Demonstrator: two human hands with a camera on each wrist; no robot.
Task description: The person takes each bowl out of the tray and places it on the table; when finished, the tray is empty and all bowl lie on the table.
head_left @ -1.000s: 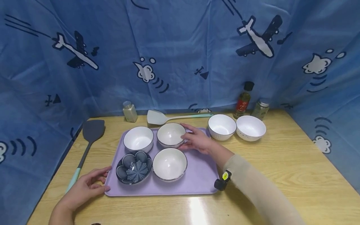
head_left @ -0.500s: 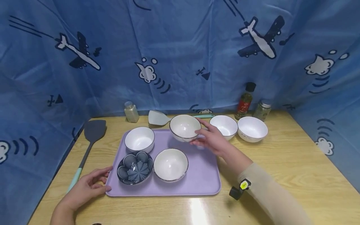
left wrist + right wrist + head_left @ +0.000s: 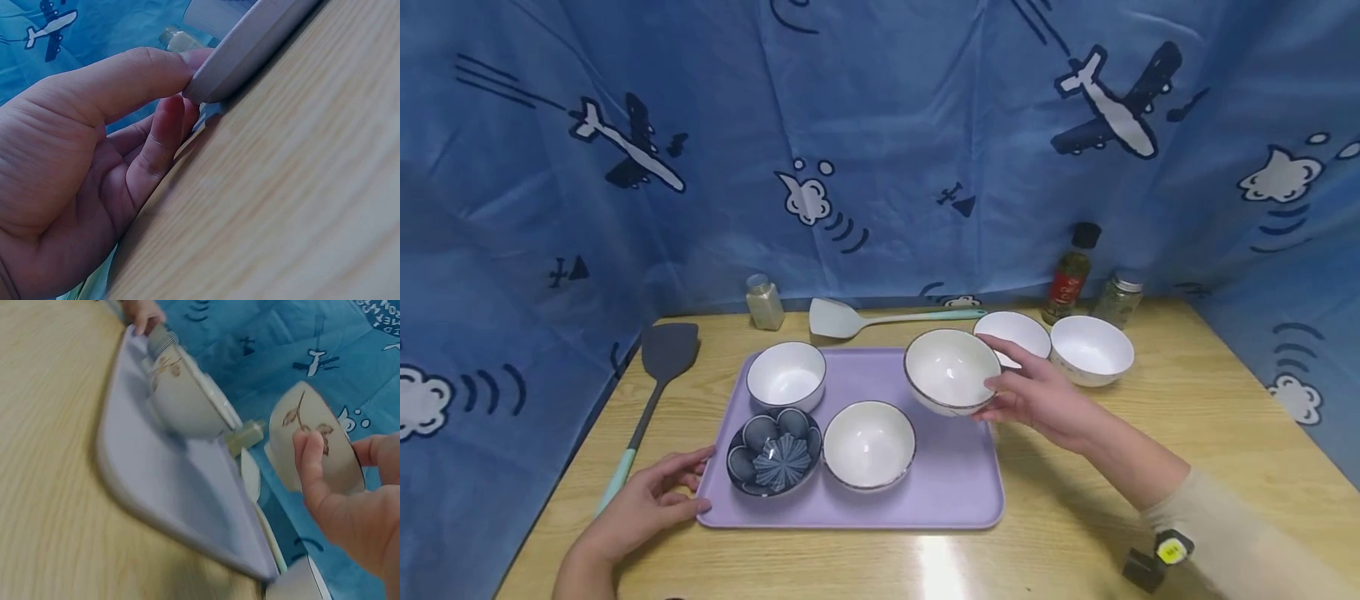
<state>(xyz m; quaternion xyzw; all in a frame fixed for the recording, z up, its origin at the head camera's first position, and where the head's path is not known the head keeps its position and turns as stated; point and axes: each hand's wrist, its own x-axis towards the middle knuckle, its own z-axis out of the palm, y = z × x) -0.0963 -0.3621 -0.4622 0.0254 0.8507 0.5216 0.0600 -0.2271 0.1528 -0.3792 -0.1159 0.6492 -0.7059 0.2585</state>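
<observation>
Six bowls, two spatulas and three bottles share the table; the right hand point(image 3: 1037, 400) clamps its fingers on a dark-rimmed bowl point(image 3: 951, 371), lifted since a second ago from the purple tray point(image 3: 955, 492) toward its right edge. The left hand point(image 3: 651, 500) pinches the tray's corner as before.

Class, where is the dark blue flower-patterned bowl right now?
In the head view, the blue flower bowl sits in the purple tray's front-left corner, beside a white bowl and just right of the left hand.
</observation>
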